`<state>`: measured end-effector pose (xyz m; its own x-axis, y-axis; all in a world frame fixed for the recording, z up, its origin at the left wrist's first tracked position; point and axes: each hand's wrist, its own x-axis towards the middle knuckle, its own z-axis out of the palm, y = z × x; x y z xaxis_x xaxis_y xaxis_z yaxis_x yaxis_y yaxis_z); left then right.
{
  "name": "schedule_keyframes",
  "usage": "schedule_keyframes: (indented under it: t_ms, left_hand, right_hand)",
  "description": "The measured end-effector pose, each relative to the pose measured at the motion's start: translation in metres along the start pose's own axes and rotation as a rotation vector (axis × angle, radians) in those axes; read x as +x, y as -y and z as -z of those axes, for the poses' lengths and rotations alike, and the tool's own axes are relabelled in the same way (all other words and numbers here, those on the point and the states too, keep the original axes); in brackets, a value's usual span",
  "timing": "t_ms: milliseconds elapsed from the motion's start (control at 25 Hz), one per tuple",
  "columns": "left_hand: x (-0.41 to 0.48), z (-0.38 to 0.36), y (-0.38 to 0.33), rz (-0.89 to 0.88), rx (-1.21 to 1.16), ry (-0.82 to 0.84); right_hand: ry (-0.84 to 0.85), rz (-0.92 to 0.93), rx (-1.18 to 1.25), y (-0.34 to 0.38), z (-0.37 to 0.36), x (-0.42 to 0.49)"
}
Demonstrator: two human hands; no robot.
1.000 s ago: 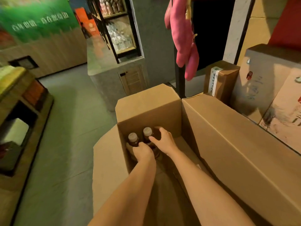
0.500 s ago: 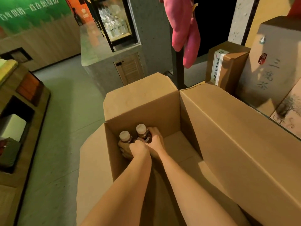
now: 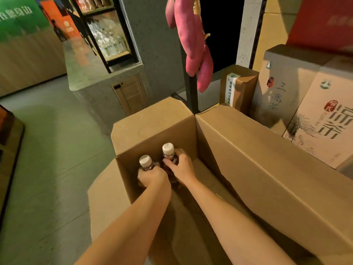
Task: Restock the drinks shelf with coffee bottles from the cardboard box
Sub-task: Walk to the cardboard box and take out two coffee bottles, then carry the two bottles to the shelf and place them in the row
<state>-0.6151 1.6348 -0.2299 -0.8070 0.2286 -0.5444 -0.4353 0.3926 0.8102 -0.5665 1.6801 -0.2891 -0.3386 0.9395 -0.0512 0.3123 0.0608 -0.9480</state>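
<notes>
The right hand (image 3: pixel 181 166), which a second ago reached over the cap with its fingers spread, has now closed round the neck and shoulder of the right coffee bottle (image 3: pixel 168 153). That bottle's white cap now stands higher above its neighbour's than it did. The left hand (image 3: pixel 152 177) has kept its grip on the left coffee bottle (image 3: pixel 146 163), fingers curled round the body just under the cap.

Both bottles are upright, side by side and close together, in the far left corner of the open cardboard box (image 3: pixel 152 129), against its far wall. Dark liquid shows under the caps; the lower parts are hidden behind the hands. Both forearms reach in from the box's near edge. The long right flap (image 3: pixel 267 169) stands up, and the left flap (image 3: pixel 107 197) hangs outward over the floor (image 3: pixel 47 150).

Just beyond the far right corner a black post (image 3: pixel 192 92) rises, with pink plush shapes (image 3: pixel 191 44) hanging beside it. To the right of the post stands a small brown carton (image 3: pixel 241 87) with a white label, then larger printed cartons (image 3: pixel 315 121) behind the right flap. Beyond the far left corner is a grey counter (image 3: pixel 86 77) with a slatted wooden door (image 3: pixel 131 92), and on it a black-framed shelf (image 3: pixel 107 39) of clear bottles.
</notes>
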Motion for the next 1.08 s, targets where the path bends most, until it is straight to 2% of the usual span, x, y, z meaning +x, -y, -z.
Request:
schedule_keyframes:
  t_ms: [80, 320, 480, 680, 920, 1080]
  left_hand:
    - [-0.007, 0.002, -0.007, -0.116, 0.007, -0.008]
    - [-0.029, 0.031, -0.060, -0.570, -0.062, 0.293]
    - [-0.025, 0.076, -0.124, -0.907, -0.102, 0.415]
    - [0.028, 0.146, -0.214, -1.094, -0.212, 0.465]
    - [0.156, 0.252, -0.334, -1.234, -0.244, 0.432]
    - [0.254, 0.317, -0.411, -1.246, -0.162, 0.424]
  right_hand:
    - [-0.059, 0.038, -0.019, 0.024, 0.018, -0.006]
    - [-0.285, 0.204, -0.057, 0.122, 0.057, -0.021]
    - [-0.319, 0.385, -0.030, 0.197, 0.041, -0.022]
    - [-0.264, 0.554, 0.084, 0.291, -0.033, -0.006]
    - [-0.154, 0.704, 0.166, 0.392, -0.187, 0.057]
    - [-0.099, 0.679, 0.204, 0.445, -0.299, 0.110]
